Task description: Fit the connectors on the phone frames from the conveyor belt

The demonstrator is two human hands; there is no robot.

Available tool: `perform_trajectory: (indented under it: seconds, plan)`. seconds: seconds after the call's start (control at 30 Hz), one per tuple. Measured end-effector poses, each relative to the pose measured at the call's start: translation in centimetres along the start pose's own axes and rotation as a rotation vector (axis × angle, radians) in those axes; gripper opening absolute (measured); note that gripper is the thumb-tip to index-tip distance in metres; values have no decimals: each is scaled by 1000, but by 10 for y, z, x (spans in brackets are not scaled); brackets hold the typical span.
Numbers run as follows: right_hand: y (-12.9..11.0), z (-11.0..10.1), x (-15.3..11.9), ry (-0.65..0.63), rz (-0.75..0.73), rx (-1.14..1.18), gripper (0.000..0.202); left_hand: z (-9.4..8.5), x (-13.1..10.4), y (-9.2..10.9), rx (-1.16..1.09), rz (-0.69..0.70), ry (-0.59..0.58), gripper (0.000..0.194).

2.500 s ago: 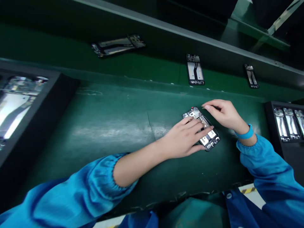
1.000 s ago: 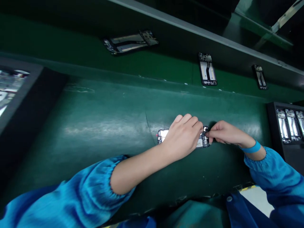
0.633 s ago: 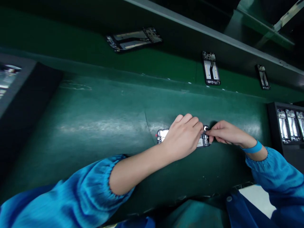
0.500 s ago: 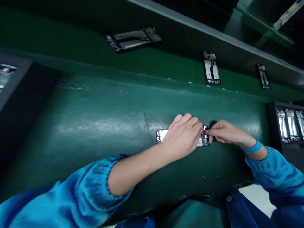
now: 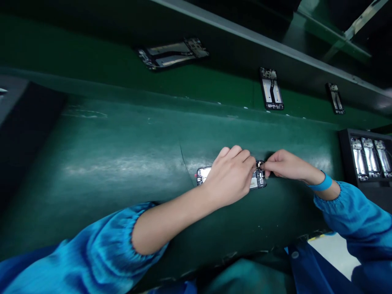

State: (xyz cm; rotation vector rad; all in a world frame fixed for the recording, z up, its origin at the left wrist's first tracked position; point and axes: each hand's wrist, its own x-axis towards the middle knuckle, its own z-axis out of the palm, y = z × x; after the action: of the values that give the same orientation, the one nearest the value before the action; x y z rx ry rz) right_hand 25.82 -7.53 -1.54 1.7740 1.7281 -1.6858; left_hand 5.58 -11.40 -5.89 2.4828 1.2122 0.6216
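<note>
An opened phone (image 5: 255, 182) lies flat on the green work surface, its circuit board showing at the right end. Across its middle rests my left hand (image 5: 229, 175), back upward and fingers curled over the phone; the fingertips are mostly hidden. At the board end, my right hand (image 5: 282, 164) is closed in a pinch, thumb and forefinger touching the upper right corner of the board. Whatever sits between those fingertips is too small to make out. A blue band (image 5: 321, 182) circles my right wrist.
Along the raised green strip at the back lie three more opened phones: one on the left (image 5: 173, 54), one in the middle (image 5: 272, 89), one on the right (image 5: 335, 98). A dark tray (image 5: 344, 151) at right holds several opened phones. Another dark box (image 5: 27, 110) stands at left.
The view has shifted slightly. My right fingertips have drawn closer together at the board's upper corner. The left hand stays across the phone.
</note>
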Motion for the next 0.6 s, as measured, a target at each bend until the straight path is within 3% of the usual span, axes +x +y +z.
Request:
perform_trajectory:
  seconds: [0.33, 0.6]
  plan:
    - [-5, -3, 3, 7, 15, -38, 32, -3, 6, -9, 33, 53, -60, 18]
    - [-7, -6, 5, -30, 44, -9, 28, 10, 13, -10, 135, 121, -26, 14]
